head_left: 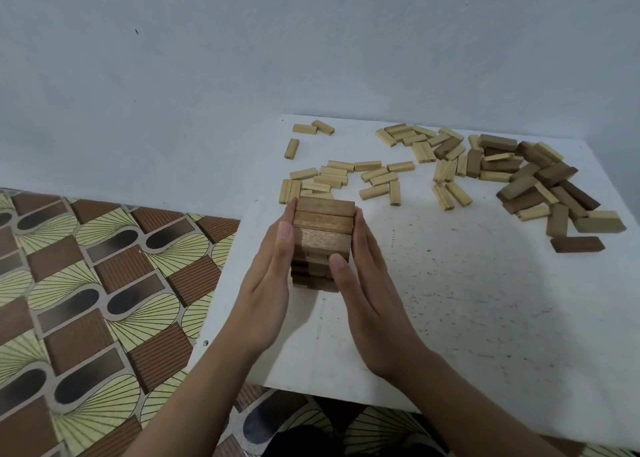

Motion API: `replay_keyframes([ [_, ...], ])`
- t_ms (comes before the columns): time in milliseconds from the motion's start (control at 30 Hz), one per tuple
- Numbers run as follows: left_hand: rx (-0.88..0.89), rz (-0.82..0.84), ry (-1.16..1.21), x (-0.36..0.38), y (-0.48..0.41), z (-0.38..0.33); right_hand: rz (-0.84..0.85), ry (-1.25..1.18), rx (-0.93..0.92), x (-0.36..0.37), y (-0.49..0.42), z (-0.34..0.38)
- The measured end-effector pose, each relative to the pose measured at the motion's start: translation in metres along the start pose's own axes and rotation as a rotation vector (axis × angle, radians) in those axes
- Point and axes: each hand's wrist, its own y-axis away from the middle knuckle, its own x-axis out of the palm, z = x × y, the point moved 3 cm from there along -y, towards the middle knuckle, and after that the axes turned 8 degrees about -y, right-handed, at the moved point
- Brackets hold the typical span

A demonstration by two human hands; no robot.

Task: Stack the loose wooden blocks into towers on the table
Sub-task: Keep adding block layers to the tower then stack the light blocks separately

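A: Blue-grey wall [311, 41] across the back, patterned brown-and-cream floor [86, 283] at the left. What comes next?
B: White table [485, 318], speckled, set against the wall. Loose blocks [346, 179] lie scattered along its far side, pale ones in the middle, darker ones heaped at the right.
A: And the hands?
B: Left hand [266, 294] and right hand [370, 300] are both flat, fingers straight, palms facing, pressing opposite sides of the tower [323, 224].
A: Where does it stand?
B: Near the table's left edge, just in front of the pale blocks, three brown blocks across its top.
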Motion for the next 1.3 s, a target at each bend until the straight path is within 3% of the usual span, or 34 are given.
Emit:
replay_keyframes([
  [300, 0.035, -0.017, -0.001, 0.000, -0.001, 0.002, -0.011, -0.002, -0.019, -0.003, -0.001, -0.001],
  [433, 0.063, 0.012, -0.034, -0.012, -0.006, 0.009, -0.106, -0.065, -0.060, -0.019, -0.008, -0.001],
  [567, 0.146, 0.102, -0.301, -0.033, -0.020, 0.020, -0.184, -0.169, -0.069, -0.043, -0.030, 0.001],
  [800, 0.200, 0.190, -0.417, -0.043, -0.043, 0.015, -0.125, -0.336, 0.007, -0.046, -0.065, 0.013],
  [1300, 0.233, 0.175, -0.406, -0.039, -0.053, 0.012, -0.105, -0.353, -0.111, -0.038, -0.067, 0.011],
])
